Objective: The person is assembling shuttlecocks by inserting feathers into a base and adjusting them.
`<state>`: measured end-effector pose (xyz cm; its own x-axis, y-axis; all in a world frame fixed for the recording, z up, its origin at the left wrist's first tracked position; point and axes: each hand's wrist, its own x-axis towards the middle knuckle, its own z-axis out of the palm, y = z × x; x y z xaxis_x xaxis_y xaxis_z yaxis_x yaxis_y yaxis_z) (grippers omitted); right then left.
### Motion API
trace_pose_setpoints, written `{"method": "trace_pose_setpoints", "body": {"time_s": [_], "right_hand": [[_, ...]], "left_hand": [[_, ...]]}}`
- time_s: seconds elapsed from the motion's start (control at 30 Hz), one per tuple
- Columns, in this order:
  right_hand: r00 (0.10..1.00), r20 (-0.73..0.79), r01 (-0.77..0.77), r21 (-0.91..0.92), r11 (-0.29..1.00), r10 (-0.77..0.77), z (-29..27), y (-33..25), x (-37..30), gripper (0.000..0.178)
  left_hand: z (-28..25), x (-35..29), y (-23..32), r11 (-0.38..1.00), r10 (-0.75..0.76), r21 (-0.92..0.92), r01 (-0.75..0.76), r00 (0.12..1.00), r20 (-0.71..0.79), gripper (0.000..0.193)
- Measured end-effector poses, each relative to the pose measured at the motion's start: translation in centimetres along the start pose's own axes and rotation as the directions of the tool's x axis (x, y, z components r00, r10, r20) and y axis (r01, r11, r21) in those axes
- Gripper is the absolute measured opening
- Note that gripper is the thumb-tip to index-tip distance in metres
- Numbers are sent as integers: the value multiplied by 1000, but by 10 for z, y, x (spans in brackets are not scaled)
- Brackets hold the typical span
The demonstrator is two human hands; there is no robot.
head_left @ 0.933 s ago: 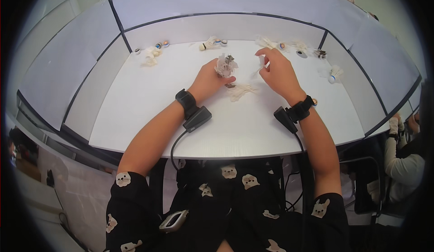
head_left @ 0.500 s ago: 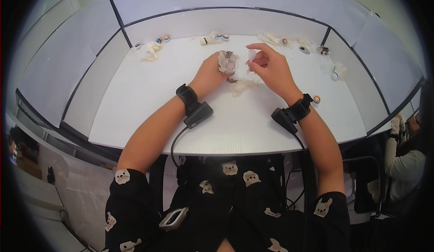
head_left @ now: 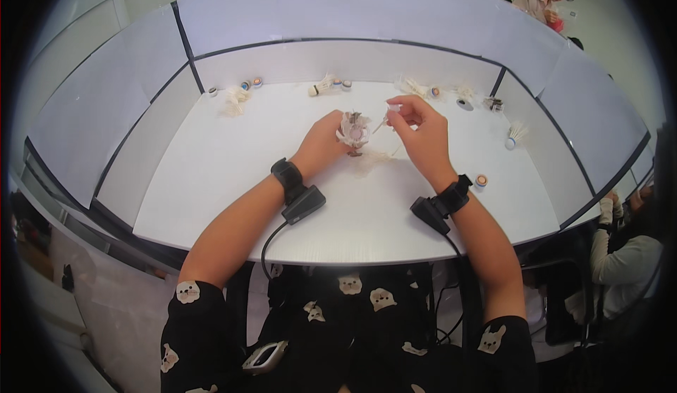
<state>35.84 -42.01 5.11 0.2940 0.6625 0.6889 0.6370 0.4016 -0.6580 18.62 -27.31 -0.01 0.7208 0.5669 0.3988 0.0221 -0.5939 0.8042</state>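
Observation:
My left hand [head_left: 324, 140] is wrapped round a ragged shuttlecock [head_left: 355, 132], its pale skirt facing up and several dark pieces showing at its edge. To its right, my right hand [head_left: 425, 128] pinches a white feather [head_left: 381, 123] between thumb and fingers, its thin shaft pointing down toward the shuttlecock. The feather and the shuttlecock look slightly apart. Below both hands, a loose heap of pale feathers [head_left: 371, 161] lies on the white table [head_left: 317, 231]. The shuttlecock's base is hidden by my left fingers.
Along the back lie feather piles [head_left: 236, 99], a shuttlecock [head_left: 321, 87] and several cork bases [head_left: 257, 82]. Another shuttlecock [head_left: 515, 137] and a cork base [head_left: 482, 180] lie at right. Low panels [head_left: 338, 61] fence the table. Cables run from my wrist devices. Other people are beyond.
The view has tilted up, so the table sits lower in the picture. My right hand has turned the feather, and its shaft now points down-left toward the shuttlecock. My left hand keeps its hold.

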Motion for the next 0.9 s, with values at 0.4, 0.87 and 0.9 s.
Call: {"method": "trace_pose_setpoints", "body": {"time_s": [0.4, 0.87, 0.9], "right_hand": [[999, -29, 11, -38, 999, -12, 2, -2, -2, 11], [997, -21, 66, -104, 992, -68, 2, -5, 0, 11], [997, -23, 69, -107, 992, -72, 1, -6, 0, 11]], "left_hand": [[0, -4, 17, 984, 120, 130, -119, 993, -2, 35], [-2, -3, 10, 977, 100, 190, -101, 995, 10, 32], [-2, -3, 9, 971, 89, 222, -91, 996, 20, 36]]}}
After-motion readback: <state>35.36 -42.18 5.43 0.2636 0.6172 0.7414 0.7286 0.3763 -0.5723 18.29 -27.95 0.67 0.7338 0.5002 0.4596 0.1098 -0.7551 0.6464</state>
